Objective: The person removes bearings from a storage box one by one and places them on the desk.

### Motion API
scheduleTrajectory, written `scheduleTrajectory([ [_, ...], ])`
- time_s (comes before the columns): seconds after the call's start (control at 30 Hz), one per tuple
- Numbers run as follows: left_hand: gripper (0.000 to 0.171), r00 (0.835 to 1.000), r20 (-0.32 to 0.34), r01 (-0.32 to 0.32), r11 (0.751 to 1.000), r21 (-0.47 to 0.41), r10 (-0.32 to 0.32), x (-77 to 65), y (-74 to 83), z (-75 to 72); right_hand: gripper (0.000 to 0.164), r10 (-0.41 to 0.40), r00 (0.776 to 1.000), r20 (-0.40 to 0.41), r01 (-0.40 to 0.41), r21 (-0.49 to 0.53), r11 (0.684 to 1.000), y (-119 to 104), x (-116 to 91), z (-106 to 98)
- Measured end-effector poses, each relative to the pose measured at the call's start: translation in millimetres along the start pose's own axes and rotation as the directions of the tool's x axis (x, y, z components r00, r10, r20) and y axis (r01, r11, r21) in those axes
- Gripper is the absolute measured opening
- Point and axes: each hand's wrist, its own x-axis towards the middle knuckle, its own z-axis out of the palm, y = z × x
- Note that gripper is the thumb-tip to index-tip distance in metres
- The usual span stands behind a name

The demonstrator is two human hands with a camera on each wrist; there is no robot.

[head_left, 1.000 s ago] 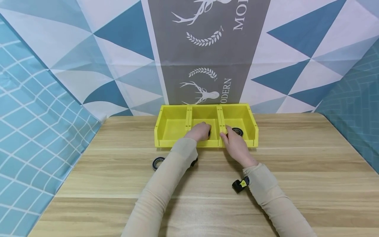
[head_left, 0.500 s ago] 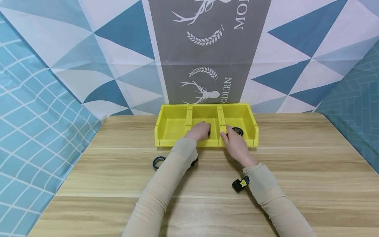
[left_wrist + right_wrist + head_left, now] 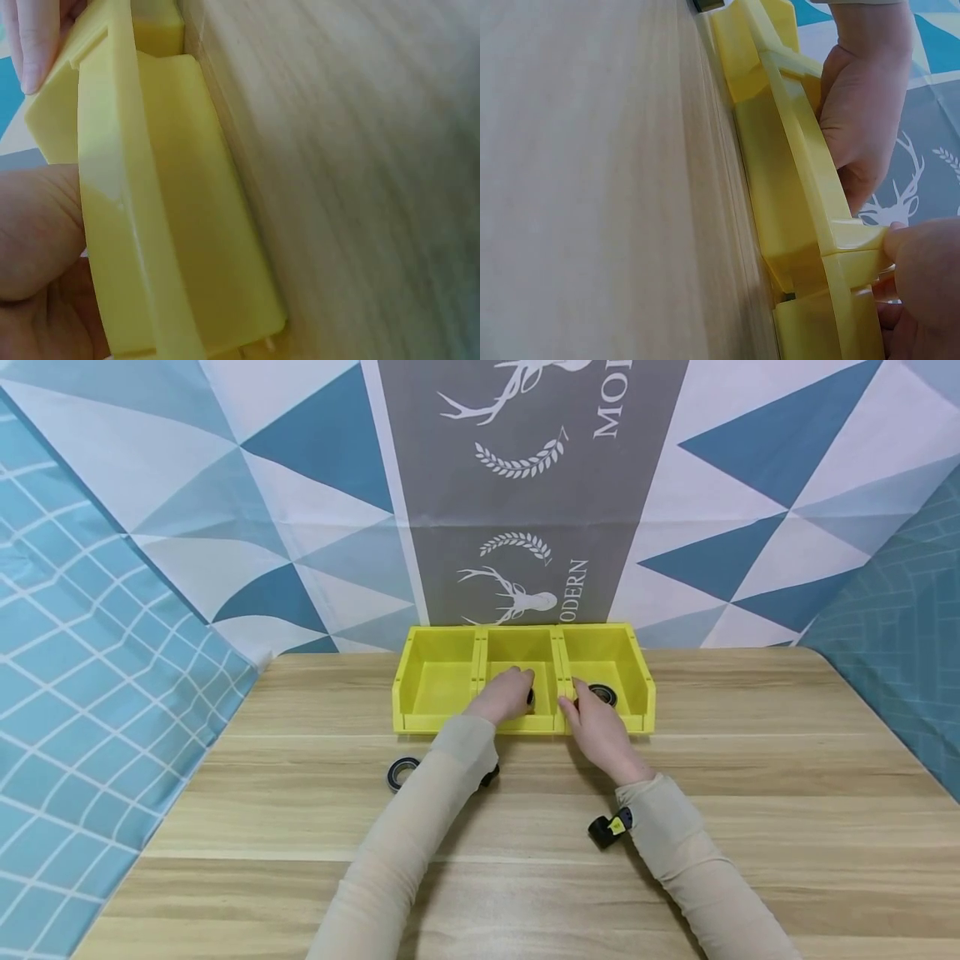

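Three yellow bins [image 3: 441,724] stand side by side at the back of the table. My left hand [image 3: 504,695] reaches into the middle bin with curled fingers. The dark edge of a bearing [image 3: 531,698] shows at its fingertips, the rest hidden by the hand. My right hand [image 3: 600,731] grips the partition [image 3: 855,236] between the middle and right bins, its thumb on the top edge and its other fingers inside the right bin. Just beyond those fingers, a black-sealed bearing [image 3: 603,695] lies in the right bin.
Another bearing [image 3: 402,773] lies on the wooden table [image 3: 525,877] in front of the left bin, partly covered by the left sleeve [image 3: 405,852]. A patterned backdrop [image 3: 517,493] rises behind the bins. A small black camera [image 3: 606,830] sits at the right wrist.
The left hand and forearm have shifted very slightly within the middle bin. My right hand and the bins hold their places.
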Motion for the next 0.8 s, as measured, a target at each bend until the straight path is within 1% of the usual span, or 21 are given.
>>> scheduleTrajectory([
  [0.07,0.050,0.999,-0.031,-0.026,1.000,-0.008,0.026,-0.4,-1.3,1.6,0.057,0.002,1.000,0.003,-0.002,-0.001,1.000,0,-1,1],
  [0.13,0.046,0.996,-0.065,-0.057,0.998,-0.023,0.055,-0.7,-2.4,2.6,0.057,0.003,1.000,0.004,-0.003,-0.002,1.000,0,-1,1],
  [0.23,0.044,0.991,-0.107,-0.092,0.994,-0.067,0.084,-2.0,-4.2,1.1,0.056,0.000,1.000,-0.008,0.000,-0.006,1.000,0,-1,1],
  [0.33,0.044,0.986,-0.138,-0.110,0.987,-0.120,0.093,-6.8,-6.0,-4.6,0.056,-0.002,1.000,-0.007,0.002,-0.009,1.000,-1,0,1],
  [0.43,0.044,0.982,-0.163,-0.124,0.982,-0.144,0.100,-12.6,-7.2,-12.2,0.057,-0.007,1.000,-0.008,0.006,-0.006,1.000,-2,1,1],
  [0.63,0.046,0.973,-0.201,-0.146,0.978,-0.152,0.114,-22.4,-11.2,-21.9,0.058,0.006,1.000,0.000,-0.006,-0.001,1.000,-1,1,-1],
  [0.8,0.046,0.971,-0.195,-0.170,0.971,-0.169,0.136,-31.9,-12.4,-25.1,0.058,0.015,1.000,0.009,-0.015,-0.010,1.000,-1,0,0],
])
